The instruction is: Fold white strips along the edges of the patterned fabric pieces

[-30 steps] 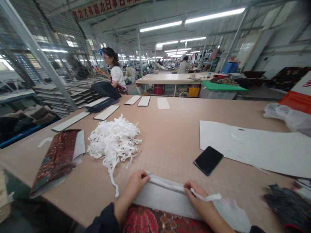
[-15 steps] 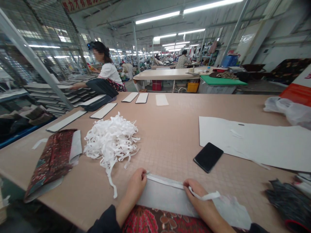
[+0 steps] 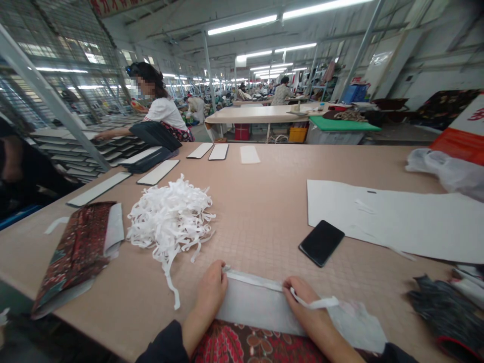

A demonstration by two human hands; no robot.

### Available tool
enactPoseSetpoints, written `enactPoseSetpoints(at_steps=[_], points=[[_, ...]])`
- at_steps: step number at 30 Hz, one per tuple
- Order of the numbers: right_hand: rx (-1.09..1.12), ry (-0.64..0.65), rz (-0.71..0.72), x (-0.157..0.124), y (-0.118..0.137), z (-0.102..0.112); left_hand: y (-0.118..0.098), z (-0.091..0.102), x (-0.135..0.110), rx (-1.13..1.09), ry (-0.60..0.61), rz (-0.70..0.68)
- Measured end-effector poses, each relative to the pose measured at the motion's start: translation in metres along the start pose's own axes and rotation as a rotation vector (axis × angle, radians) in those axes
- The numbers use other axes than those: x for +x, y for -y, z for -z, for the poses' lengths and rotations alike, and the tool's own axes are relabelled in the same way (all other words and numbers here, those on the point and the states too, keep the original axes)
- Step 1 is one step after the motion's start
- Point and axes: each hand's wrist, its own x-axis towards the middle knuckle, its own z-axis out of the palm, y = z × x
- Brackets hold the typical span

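Note:
A narrow white fabric strip lies along the far edge of a patterned fabric piece, whose pale backing faces up there. My left hand pinches the strip and the edge at their left end. Farther right, my right hand pinches the strip against the same edge. Its loose end curls out over that hand to the right. Left of my hands sits a tangled heap of white strips. Beyond it to the left lies a folded red-brown patterned fabric piece.
A black phone overlaps a large white board on the right. A dark glove-like bundle lies at lower right. Several white panels rest along the table's far left edge. A co-worker stands there by stacked boards.
My hands keep their pinch on the strip with little movement. The view has shifted slightly, and a dark-clothed person has come into sight at the far left.

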Motion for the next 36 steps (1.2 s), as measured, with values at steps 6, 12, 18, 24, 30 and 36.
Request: enactPoseSetpoints(at_steps=[6,12,18,24,30,36], points=[[-0.028,-0.016,0.043,-0.002,0.001,0.0,-0.007,0.003,-0.008,0.321,-0.106,-0.182],[-0.037,-0.025,-0.008,-0.001,0.006,0.001,-0.011,0.007,-0.015,0.605,-0.053,-0.48],[-0.074,-0.053,0.01,0.0,0.008,0.001,-0.007,0.0,-0.025,0.65,-0.007,-0.518],[-0.143,-0.051,-0.006,0.003,0.004,-0.003,-0.016,-0.002,-0.033,0.765,0.033,-0.52],[-0.203,-0.069,0.02,0.001,0.003,-0.003,-0.024,-0.001,-0.03,0.756,0.067,-0.497],[-0.266,-0.065,0.088,0.001,0.005,-0.006,-0.055,-0.007,-0.03,0.573,0.145,-0.549]])
